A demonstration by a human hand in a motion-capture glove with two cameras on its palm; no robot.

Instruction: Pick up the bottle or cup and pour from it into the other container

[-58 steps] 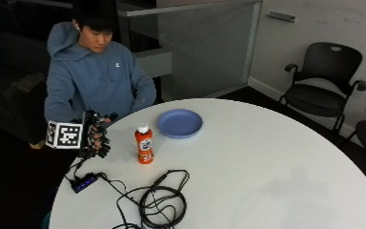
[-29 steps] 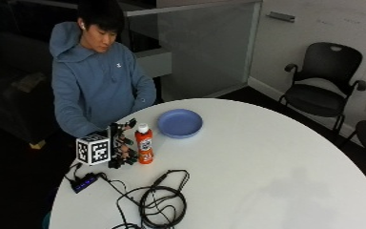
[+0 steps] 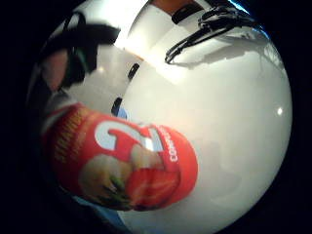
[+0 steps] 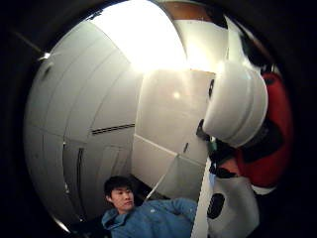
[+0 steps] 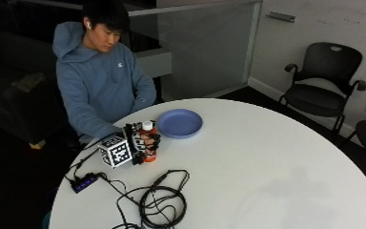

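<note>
Then, one gloved right hand (image 5: 138, 145), fingers curled round one red bottle (image 5: 148, 143), upright on the desk (image 5: 259, 167), one blue bowl (image 5: 180, 123) just beside, near the desk's edge.

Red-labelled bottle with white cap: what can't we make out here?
- Red-labelled plastic bottle, outside view: lower body hidden by the gloved right hand; standing or lifted, unclear.
- Cap, thumb-side view: sealed or loose, cannot tell.
- Label, little-finger view: text curves out of sight.
- Blue plate: contents too small.
</note>
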